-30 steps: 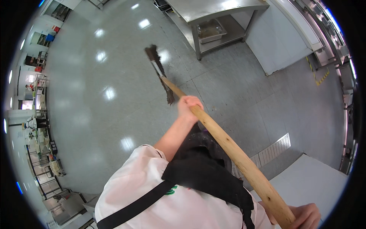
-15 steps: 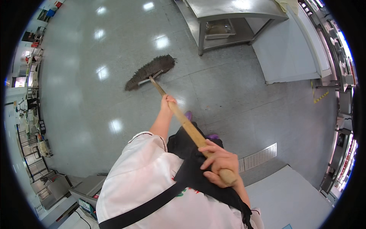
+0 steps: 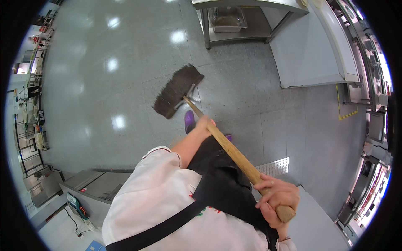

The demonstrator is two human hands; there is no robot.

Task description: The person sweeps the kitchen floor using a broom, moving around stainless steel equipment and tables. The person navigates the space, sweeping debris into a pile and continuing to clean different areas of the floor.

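Note:
I hold a wide broom with dark brown bristles and a long wooden handle. My left hand is wrapped round the lower part of the handle, with the arm reaching forward. My right hand grips it near the top, and the blunt wooden end pokes out below my fingers. A metal brace joins the handle to the broom head, which is tilted, its bristles pointing up and left over the grey tiled floor. Whether the bristles touch the floor I cannot tell.
A steel table stands ahead, with a clear-sided tray on its lower shelf. Right of it is a white cabinet. My purple boot is just behind the broom head. A perforated drain cover lies at the right.
The broom head has swung right and nearer to me, turning so that more bristles show. Both hands have moved right and back with the handle. The table appears farther left and higher.

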